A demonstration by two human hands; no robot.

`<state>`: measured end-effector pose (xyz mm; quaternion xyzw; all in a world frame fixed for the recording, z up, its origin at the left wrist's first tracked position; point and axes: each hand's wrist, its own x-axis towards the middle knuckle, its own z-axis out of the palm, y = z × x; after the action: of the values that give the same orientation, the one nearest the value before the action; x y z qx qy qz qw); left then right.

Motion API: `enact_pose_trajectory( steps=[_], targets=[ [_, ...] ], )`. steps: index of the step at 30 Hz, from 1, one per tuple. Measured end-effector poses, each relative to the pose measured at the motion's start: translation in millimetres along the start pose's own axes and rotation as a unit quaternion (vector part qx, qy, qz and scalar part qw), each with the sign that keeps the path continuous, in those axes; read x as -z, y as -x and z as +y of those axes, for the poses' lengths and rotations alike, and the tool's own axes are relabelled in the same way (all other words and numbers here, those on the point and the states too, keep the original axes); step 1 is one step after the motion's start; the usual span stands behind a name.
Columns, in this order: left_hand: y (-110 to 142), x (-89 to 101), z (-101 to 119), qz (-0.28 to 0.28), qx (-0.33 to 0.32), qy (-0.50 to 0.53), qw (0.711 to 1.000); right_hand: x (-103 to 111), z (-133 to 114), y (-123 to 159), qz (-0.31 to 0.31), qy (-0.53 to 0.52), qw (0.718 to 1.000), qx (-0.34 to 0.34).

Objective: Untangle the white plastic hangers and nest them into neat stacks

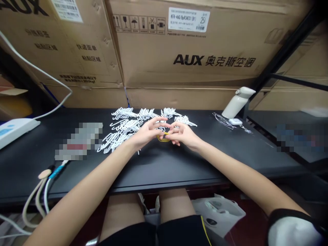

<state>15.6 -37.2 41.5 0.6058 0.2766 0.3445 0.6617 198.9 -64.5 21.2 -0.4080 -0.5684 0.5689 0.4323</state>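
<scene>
My left hand (150, 131) and my right hand (183, 134) meet over the middle of the black table. Between their fingertips is a thin yellow rubber band (163, 139), pinched at both sides and hanging in a small loop. Whether it is one strand or more I cannot tell. Behind and to the left of my hands lie several bunches of white metal hooks (116, 140), grouped in rows. My left hand partly covers the nearest bunches. Another bunch of hooks (185, 120) lies just behind my right hand.
Large cardboard boxes (153, 48) wall off the table's back. A white bottle (235, 104) leans at the right, beside glasses (222, 120) and a small white case (235, 122). A blurred phone-like object (79, 141) with a cable and a white power strip (17, 130) lie left.
</scene>
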Motion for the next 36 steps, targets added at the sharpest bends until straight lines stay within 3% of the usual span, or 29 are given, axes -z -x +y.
enact_pose_trajectory(
  steps=[8, 13, 15, 18, 21, 28, 36],
  targets=[
    [-7, 7.3, -9, 0.07, -0.031, -0.039, 0.996, 34, -14, -11, 0.046, 0.107, 0.992, 0.05],
    [-5, 4.5, -8, 0.063, -0.023, -0.045, 0.997, 61, -37, 21, 0.086, 0.21, 0.973, 0.033],
    [-4, 4.1, -7, 0.055, -0.018, -0.038, 0.998, 75, -39, 38, 0.086, 0.231, 0.969, -0.016],
    [-4, 4.3, -7, 0.045, -0.015, -0.032, 0.998, 97, -31, 54, 0.064, 0.226, 0.968, -0.091],
    [-3, 4.7, -7, 0.042, -0.014, -0.03, 0.999, 116, -16, 57, 0.083, 0.238, 0.961, -0.115],
    [-3, 5.4, -7, 0.035, -0.01, -0.047, 0.998, 134, -1, 44, 0.166, 0.321, 0.929, -0.076],
    [-2, 2.7, -10, 0.018, -0.005, -0.077, 0.997, 143, 1, 49, 0.187, 0.382, 0.902, -0.077]
  ],
)
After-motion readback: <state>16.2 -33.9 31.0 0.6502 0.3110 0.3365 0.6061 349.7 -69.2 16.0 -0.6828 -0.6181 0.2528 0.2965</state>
